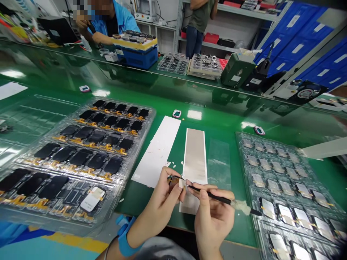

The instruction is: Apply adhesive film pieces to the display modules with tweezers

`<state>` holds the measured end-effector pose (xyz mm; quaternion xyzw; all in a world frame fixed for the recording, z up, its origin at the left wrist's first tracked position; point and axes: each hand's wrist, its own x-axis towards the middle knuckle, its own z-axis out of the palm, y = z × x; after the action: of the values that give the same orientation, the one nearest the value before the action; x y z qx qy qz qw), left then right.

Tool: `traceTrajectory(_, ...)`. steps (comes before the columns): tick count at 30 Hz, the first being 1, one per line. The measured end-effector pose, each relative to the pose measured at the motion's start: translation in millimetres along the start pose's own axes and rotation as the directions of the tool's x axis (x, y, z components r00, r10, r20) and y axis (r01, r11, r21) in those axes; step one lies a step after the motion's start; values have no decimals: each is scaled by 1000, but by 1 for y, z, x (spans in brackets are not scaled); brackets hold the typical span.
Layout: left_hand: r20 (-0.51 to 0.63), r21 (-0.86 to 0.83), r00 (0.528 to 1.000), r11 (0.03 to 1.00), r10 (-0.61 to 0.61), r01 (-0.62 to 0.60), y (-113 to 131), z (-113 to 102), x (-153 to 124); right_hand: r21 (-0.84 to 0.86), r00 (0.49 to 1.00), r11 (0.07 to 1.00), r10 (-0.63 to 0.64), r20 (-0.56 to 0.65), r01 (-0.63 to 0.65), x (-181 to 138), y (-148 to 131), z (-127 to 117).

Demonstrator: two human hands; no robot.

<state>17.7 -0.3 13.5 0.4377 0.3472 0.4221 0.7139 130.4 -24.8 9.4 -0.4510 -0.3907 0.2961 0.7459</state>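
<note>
My left hand (164, 198) pinches a small screen module (175, 178) with an orange flex cable, thumb and fingers closed on its edges. A pale bit of film or tape shows near my left thumb. In my right hand (214, 216) are black tweezers (210, 195) with a whitish wrapping round the rear end. Their tip touches or nearly touches the module's right side; which one I cannot tell. Beneath both hands lies a grey-beige adhesive sheet (194, 155) with white borders. A white paper strip (159, 151) is left of it, with small white scraps beside it.
At left stands a transparent tray (127, 173) of black screens with orange cables. Another transparent tray (260, 231) at right holds silver-backed modules. A transparent film (219, 162) lies between. Across the bench are a blue machine (139, 57), a seated person (121, 18) and a standing person (199, 21).
</note>
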Motion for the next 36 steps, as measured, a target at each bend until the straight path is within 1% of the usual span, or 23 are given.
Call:
traceTrajectory(4,17,-15,1000,1000,5,-5,3,0,-2,-43,1000,999,-5,3,5,-1,2,-1)
traceTrajectory(9,-14,6,1000,1000,-27,27,6,3,-1,-73,999,997,-33,6,34,1,3,0)
traceTrajectory(15,-38,1,999,1000,-10,10,1,4,1,-75,1000,997,7,3,-6,1,1,0)
traceTrajectory(20,-55,-4,998,1000,-23,22,2,4,1,-64,1000,998,16,11,-15,2,0,0)
traceTrajectory(26,-47,33,999,999,5,-3,3,4,1,-66,1000,998,19,3,-18,3,2,0)
traceTrajectory(31,-66,34,998,999,14,-12,2,5,1,-83,999,996,25,35,-22,3,5,-4)
traceTrajectory(36,-88,60,994,997,61,-56,0,4,4,-37,1000,999,26,14,-26,2,5,-3)
